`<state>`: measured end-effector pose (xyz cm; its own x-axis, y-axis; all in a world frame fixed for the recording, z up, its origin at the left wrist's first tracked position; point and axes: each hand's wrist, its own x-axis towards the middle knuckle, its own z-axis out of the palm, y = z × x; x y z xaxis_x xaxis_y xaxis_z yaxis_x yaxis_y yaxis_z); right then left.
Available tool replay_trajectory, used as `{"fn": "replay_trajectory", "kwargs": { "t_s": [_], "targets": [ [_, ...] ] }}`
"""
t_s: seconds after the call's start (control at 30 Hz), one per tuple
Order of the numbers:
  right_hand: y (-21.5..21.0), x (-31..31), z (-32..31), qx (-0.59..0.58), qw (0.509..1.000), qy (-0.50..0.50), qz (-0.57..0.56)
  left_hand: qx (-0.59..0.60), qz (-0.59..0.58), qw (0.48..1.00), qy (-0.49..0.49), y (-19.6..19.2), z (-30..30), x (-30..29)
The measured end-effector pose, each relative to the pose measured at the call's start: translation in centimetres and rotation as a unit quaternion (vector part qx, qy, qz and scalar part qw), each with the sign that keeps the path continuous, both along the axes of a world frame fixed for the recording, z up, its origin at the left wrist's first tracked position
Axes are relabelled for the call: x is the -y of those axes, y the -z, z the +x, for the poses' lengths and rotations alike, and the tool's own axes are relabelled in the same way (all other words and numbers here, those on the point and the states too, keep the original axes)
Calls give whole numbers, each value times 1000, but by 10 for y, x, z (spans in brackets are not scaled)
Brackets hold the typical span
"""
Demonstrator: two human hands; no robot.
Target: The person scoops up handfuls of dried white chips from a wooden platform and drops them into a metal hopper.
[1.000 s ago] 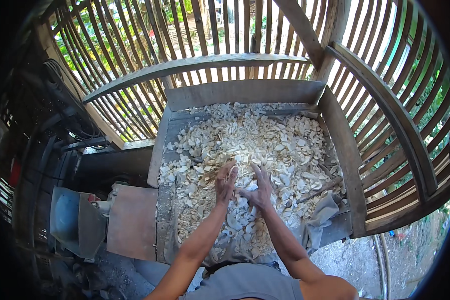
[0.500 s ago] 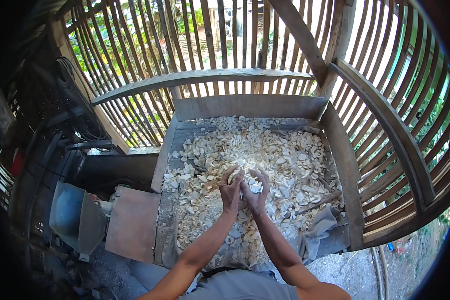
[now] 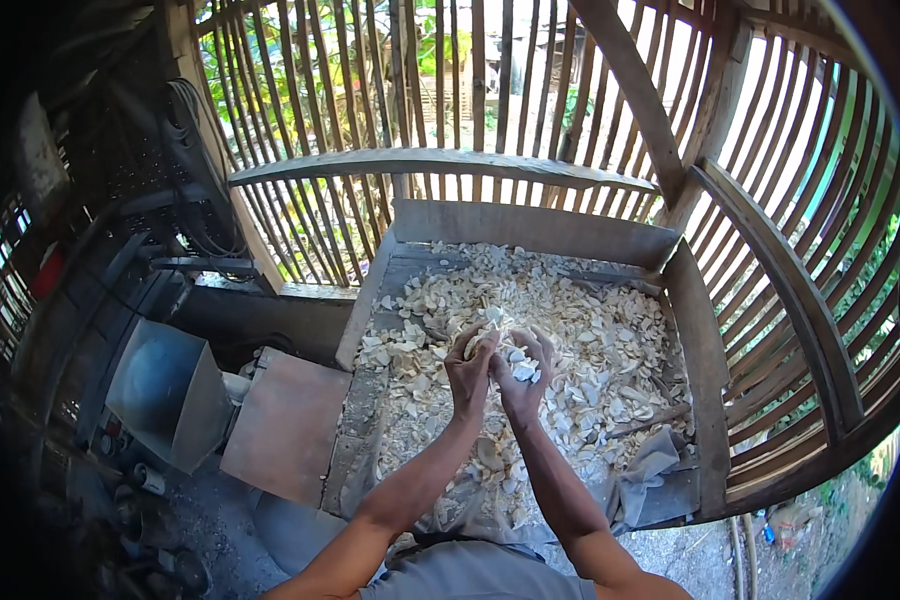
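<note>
My left hand (image 3: 470,372) and my right hand (image 3: 523,388) are cupped together, thumbs side by side, around a scoop of pale dried chips (image 3: 523,366). Several whitish pieces show in the right palm and between the fingers. Below and around both hands spreads a heap of the same thin, curled chips (image 3: 620,350), with finer crumbs among them. The heap lies in a shallow wooden bin (image 3: 530,228) with raised boards at the back and sides. My fingertips are partly hidden by the chips and by the hands themselves.
A grey cloth (image 3: 645,470) lies at the bin's front right corner, near a stick (image 3: 655,418). On the left stand a metal hopper (image 3: 165,390) and a reddish-brown board (image 3: 285,425). Slatted wooden walls (image 3: 450,165) rise behind and to the right; cables (image 3: 195,125) hang at left.
The view has swung to the left, so the bin sits farther right in it. Both hands stay cupped, and more chips now show in the right palm.
</note>
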<state>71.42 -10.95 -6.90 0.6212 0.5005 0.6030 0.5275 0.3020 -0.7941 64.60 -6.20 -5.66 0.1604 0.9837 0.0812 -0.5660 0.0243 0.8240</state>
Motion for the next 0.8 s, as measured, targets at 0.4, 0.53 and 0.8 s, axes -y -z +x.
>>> {"fn": "replay_trajectory", "kwargs": {
  "t_s": [0.4, 0.53, 0.8],
  "targets": [
    [-12, -30, -63, 9, 997, -72, 0, 22, 14, 997, -73, -8, -70, -21],
    [-21, -42, -85, 18, 995, -96, 4, 40, 14, 995, -92, -11, -94, -30],
    [-82, -97, -169, 80, 972, -208, 74, -14, 96, 970, -224, -71, -189, -64]
  ]
}}
